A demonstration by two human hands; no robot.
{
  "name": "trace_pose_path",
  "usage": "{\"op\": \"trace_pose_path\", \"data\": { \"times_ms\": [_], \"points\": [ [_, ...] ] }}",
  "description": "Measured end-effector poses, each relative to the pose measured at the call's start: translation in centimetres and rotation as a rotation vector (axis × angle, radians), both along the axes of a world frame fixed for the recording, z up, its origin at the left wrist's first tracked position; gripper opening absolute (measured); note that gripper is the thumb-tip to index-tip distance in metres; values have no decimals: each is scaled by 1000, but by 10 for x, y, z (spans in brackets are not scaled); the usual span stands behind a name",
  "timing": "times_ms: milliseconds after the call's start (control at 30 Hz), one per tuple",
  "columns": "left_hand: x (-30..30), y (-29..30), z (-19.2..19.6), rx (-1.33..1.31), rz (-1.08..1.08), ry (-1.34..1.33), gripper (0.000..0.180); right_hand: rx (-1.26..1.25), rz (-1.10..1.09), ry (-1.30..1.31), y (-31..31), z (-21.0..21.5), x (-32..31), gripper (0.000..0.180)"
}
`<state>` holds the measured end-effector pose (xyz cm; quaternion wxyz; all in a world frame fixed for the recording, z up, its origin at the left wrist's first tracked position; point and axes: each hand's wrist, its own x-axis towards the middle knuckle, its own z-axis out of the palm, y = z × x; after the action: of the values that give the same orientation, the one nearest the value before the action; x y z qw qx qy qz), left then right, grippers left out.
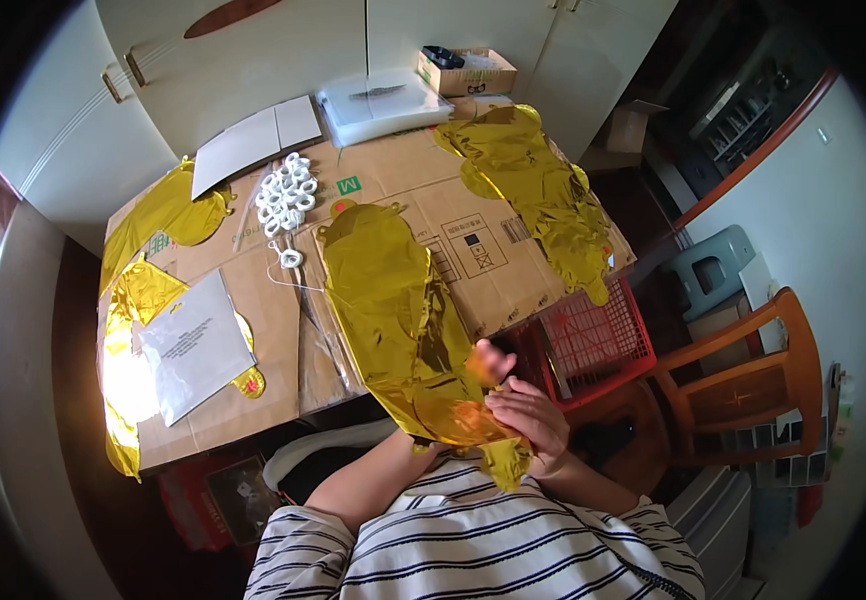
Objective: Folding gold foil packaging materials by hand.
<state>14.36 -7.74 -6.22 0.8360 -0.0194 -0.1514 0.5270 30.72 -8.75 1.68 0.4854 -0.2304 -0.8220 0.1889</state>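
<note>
A flat gold foil balloon (383,300) stretches from the middle of the cardboard-covered table over its near edge towards my lap. My right hand (533,415) grips the balloon's crumpled near end, fingers bent over the foil. From the lower left my left forearm reaches beneath the foil, which hides most of my left hand (496,360). Only blurred fingertips show past the foil's right edge, so its grip is unclear. Beside the balloon's far end lie a heap of small white ribbon rolls (286,195) and a single ribbon roll (292,258), whose loose strand runs towards the foil.
More gold foil balloons (543,190) lie at the table's far right and left side. A clear printed bag (198,345) covers one on the left. Grey-white boards (258,145), a clear plastic stack (378,105) and an open carton (468,75) stand behind. A red crate (598,335) and wooden chair (743,390) are right.
</note>
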Motion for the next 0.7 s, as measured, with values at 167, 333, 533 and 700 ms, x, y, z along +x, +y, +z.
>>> {"op": "trace_pose_path", "data": {
  "times_ms": [167, 333, 533, 700],
  "points": [
    [1, -5, -12, -56, -35, 34, 55, -611, -231, 520, -24, -26, -11, 19],
    [-14, -11, 50, -387, 89, 613, 35, -1013, -123, 1143, -1, -11, -22, 38],
    [-15, -2, 90, -468, 271, 1006, 28, -1314, -64, 1236, -4, -24, -18, 45],
    [-25, 27, 103, -351, 399, 1224, 35, -1374, -68, 1264, -9, -34, -21, 41]
  ]
}}
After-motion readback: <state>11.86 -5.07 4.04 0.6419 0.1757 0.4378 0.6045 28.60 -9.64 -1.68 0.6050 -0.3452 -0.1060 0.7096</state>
